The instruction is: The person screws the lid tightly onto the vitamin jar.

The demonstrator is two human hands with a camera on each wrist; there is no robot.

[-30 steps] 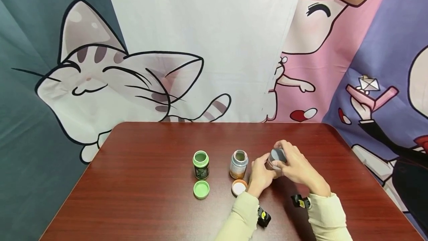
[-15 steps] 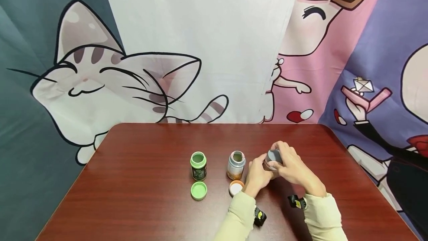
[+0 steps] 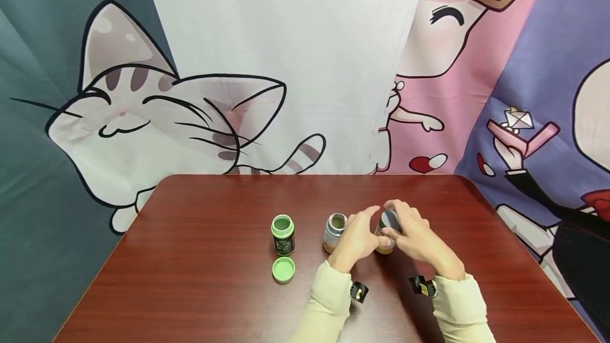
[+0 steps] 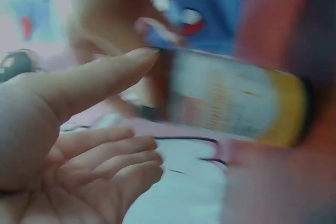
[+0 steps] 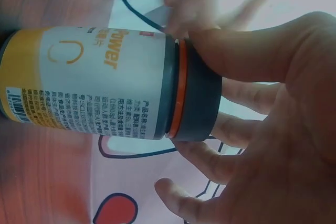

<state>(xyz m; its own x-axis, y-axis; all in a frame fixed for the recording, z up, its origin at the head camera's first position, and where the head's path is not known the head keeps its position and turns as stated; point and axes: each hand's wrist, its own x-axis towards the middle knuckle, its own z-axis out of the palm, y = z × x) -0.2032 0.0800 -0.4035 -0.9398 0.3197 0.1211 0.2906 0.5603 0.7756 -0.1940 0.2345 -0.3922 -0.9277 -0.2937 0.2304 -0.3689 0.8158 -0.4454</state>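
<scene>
A pill bottle (image 3: 385, 249) with a white and yellow label stands on the table's right half. My right hand (image 3: 419, 240) pinches its dark grey lid (image 5: 206, 100) between thumb and fingers; an orange ring (image 5: 181, 90) shows below the lid. My left hand (image 3: 355, 240) is beside the bottle's left side, fingers loosely extended and holding nothing. In the left wrist view the left thumb (image 4: 105, 80) overlaps the top end of the bottle (image 4: 226, 98), which is blurred there. A lidless grey pill bottle (image 3: 333, 229) is partly hidden behind the left hand.
Further left stands an uncapped green bottle (image 3: 283, 237), its green lid (image 3: 283, 270) lying upside down in front. The brown table (image 3: 200, 258) ends at the back against a cartoon-printed cloth (image 3: 295, 30).
My left hand has let go of the bottle and moved left, now covering the orange-rimmed white lid seen earlier. The right hand keeps its grip on the grey lid.
</scene>
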